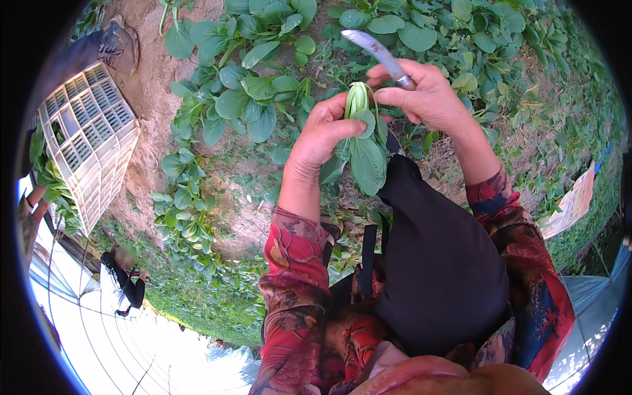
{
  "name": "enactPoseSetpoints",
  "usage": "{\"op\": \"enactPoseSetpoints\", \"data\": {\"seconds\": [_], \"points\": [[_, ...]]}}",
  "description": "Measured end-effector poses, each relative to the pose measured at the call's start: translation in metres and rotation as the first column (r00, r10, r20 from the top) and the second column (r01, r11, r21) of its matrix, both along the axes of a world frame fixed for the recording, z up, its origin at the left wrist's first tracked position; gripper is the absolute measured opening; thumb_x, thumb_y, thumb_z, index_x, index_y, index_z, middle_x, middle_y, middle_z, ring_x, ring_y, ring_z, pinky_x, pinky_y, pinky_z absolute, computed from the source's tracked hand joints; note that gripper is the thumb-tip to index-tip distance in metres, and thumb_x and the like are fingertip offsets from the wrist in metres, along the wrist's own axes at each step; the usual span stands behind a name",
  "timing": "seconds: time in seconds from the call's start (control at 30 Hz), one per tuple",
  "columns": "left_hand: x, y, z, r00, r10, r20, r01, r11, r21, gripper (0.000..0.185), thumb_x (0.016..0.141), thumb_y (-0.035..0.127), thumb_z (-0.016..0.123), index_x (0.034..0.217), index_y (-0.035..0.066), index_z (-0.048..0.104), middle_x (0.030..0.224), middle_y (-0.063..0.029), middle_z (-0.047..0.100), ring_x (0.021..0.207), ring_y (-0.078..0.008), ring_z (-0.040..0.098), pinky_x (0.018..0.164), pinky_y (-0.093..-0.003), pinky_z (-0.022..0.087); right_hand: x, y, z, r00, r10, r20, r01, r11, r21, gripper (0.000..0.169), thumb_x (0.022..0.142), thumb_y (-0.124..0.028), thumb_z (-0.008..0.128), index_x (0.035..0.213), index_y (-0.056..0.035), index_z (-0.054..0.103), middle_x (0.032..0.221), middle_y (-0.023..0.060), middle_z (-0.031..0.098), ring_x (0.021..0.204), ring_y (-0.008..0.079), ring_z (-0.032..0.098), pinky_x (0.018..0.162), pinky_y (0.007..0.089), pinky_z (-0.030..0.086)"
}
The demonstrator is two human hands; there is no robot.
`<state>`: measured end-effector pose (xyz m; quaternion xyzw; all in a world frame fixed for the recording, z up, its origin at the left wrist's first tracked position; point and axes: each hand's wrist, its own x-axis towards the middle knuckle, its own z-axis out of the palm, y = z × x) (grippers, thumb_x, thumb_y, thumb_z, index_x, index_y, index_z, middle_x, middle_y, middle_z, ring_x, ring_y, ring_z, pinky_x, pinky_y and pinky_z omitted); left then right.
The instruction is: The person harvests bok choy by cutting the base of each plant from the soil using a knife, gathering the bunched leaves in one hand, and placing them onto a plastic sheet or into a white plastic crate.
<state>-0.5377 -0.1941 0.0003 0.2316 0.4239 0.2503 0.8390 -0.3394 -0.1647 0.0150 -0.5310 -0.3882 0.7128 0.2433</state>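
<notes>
My left hand (327, 129) grips a cut head of leafy greens (366, 158), much like bok choy, with its pale stem end up and its leaves hanging down. In my right hand (424, 96) is a knife with a curved metal blade (374, 48), which points up and to the left, away from the greens. The right thumb and fingers touch a thin outer stalk (374, 101) at the side of the head. Most of the knife's handle is hidden inside my right palm.
Leafy plants (242, 94) grow in the soil ahead and to the left. A white plastic crate (91, 133) is at the left, near another person's shoe (118, 44) and greens at the rim. Farther off, a person (123, 276) is low among plants. A printed sheet (570, 202) lies right.
</notes>
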Motion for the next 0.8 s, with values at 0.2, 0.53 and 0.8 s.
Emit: {"op": "enactPoseSetpoints", "data": {"seconds": [0.2, 0.53, 0.8], "points": [[0.001, -0.004, -0.009, 0.987, -0.12, -0.104, 0.124, 0.992, 0.029, 0.038, 0.073, 0.002, 0.058, 0.111, -0.003, 0.057, 0.098, -0.0121, 0.067, 0.09, -0.0153, 0.063, 0.084, -0.0278, 0.048, -0.003, 0.005, -0.017, 0.989, 0.15, -0.005, -0.149, 0.983, -0.105, 0.023, 0.074, -0.016, 0.074, 0.088, -0.0023, 0.062, 0.056, -0.0026, 0.054, 0.039, 0.0031, 0.042, 0.035, 0.0187, 0.031], [0.012, -0.015, -0.012, 0.966, -0.21, -0.148, 0.218, 0.975, 0.04, 0.033, 0.074, -0.002, 0.07, 0.106, -0.001, 0.061, 0.091, -0.0003, 0.064, 0.082, -0.0069, 0.059, 0.075, -0.022, 0.048, 0.026, -0.009, -0.017, 0.97, 0.236, -0.055, -0.243, 0.955, -0.172, 0.021, 0.069, -0.007, 0.072, 0.087, -0.0005, 0.064, 0.06, -0.001, 0.056, 0.041, 0.003, 0.043, 0.037, 0.019, 0.031], [0.008, 0.019, -0.02, 0.868, -0.406, -0.286, 0.442, 0.894, 0.071, 0.027, 0.074, 0.0, 0.067, 0.099, -0.001, 0.059, 0.084, -0.001, 0.062, 0.076, -0.0087, 0.057, 0.071, -0.0239, 0.046, 0.033, 0.001, -0.025, 0.883, 0.344, 0.319, -0.352, 0.935, -0.032, 0.014, 0.072, -0.011, 0.065, 0.082, -0.0006, 0.063, 0.058, 0.001, 0.054, 0.05, 0.0084, 0.048, 0.046, 0.0262, 0.038]]}}
